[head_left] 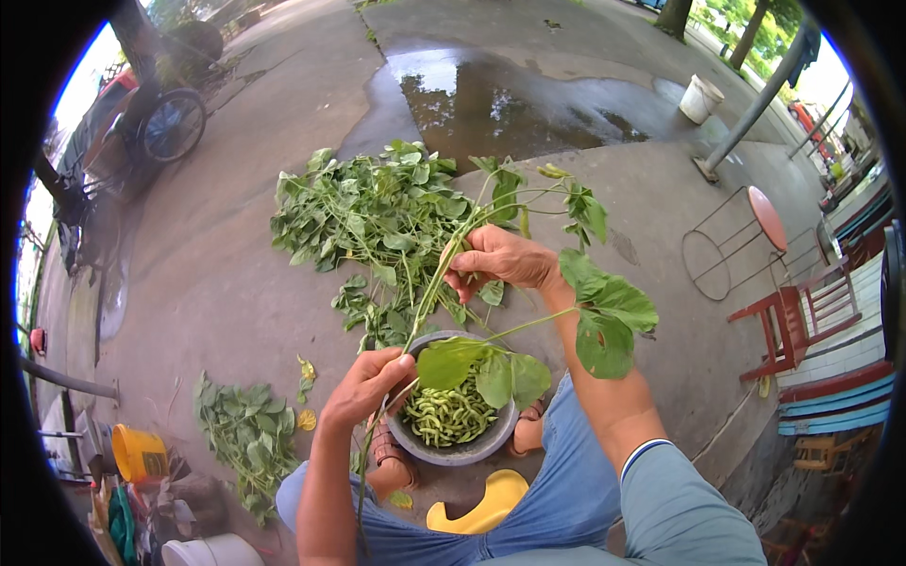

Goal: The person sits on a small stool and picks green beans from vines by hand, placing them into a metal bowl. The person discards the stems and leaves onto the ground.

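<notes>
A long green bean plant (606,351) with broad leaves slants up in front of me. My left hand (368,387) is closed round the lower part of its stem, beside a round grey basin (455,458). Farther up, my right hand (495,259) pinches the plant at the stem; whether a pod lies between its fingers is hidden. Green bean pods (444,415) fill the basin's bottom, partly covered by hanging leaves. The basin sits on the ground between my feet. A few pods (553,172) hang near the plant's upper end.
Beyond the basin lies a large heap of leafy plants (377,203); a smaller pile (247,439) lies at left. A yellow bucket (140,453) stands far left. Stools, a red wooden chair (788,321) and a metal post (755,104) are at right. A puddle (500,104) spreads ahead.
</notes>
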### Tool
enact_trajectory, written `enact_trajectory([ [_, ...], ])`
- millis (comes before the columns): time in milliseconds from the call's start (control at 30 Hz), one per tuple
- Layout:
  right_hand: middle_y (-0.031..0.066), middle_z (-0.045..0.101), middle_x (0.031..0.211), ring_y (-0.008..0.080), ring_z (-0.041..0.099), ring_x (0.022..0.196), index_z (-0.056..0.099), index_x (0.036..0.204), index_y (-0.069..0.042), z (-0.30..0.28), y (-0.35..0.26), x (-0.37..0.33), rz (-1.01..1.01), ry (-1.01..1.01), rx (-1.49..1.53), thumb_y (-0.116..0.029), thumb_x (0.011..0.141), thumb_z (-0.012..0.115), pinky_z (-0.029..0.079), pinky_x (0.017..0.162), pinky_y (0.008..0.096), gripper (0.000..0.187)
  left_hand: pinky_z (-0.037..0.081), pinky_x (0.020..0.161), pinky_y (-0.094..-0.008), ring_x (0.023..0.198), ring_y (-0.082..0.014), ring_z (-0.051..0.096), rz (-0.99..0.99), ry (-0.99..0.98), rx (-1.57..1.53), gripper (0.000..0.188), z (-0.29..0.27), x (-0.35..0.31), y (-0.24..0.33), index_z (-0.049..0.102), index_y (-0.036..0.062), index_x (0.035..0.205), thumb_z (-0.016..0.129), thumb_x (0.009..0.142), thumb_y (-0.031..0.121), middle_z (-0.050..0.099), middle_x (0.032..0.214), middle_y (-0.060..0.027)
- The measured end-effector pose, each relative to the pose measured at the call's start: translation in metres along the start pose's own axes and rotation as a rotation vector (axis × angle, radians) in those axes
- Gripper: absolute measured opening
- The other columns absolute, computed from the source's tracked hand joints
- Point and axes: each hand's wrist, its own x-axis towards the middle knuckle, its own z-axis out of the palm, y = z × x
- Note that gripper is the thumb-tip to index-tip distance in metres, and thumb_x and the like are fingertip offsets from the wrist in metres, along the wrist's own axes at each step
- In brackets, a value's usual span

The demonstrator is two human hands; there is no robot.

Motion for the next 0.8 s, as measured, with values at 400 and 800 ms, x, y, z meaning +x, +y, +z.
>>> enact_trajectory([
  [400, 0.0058, 0.063, 0.068, 0.0123, 0.059, 0.052, 0.062, 0.078, 0.001, 0.025, 0.031, 0.042, -0.018, 0.430, -0.261, -0.029, 0.098, 0.058, 0.050, 0.050, 0.0284, 0.036, 0.051, 0.057, -0.0298, 0.063, -0.0138, 0.064, -0.176, 0.013, 0.179, 0.049, -0.008, 0.015, 0.049, 0.065, -0.0019, 0.103, 0.061, 0.099, 0.047, 0.066, 0.079, -0.0057],
  [800, 0.0260, 0.069, 0.082, 0.0449, 0.068, 0.080, 0.058, 0.090, -0.004, 0.058, 0.100, 0.067, -0.254, 0.699, -1.339, -0.033, 0.099, 0.059, 0.051, 0.070, 0.0550, 0.031, 0.058, 0.079, -0.0505, 0.087, -0.0385, 0.074, -0.039, 0.463, 1.145, 0.024, 0.010, 0.042, 0.040, 0.078, 0.0009, 0.085, 0.062, 0.079, 0.018, 0.073, 0.091, -0.0259],
])
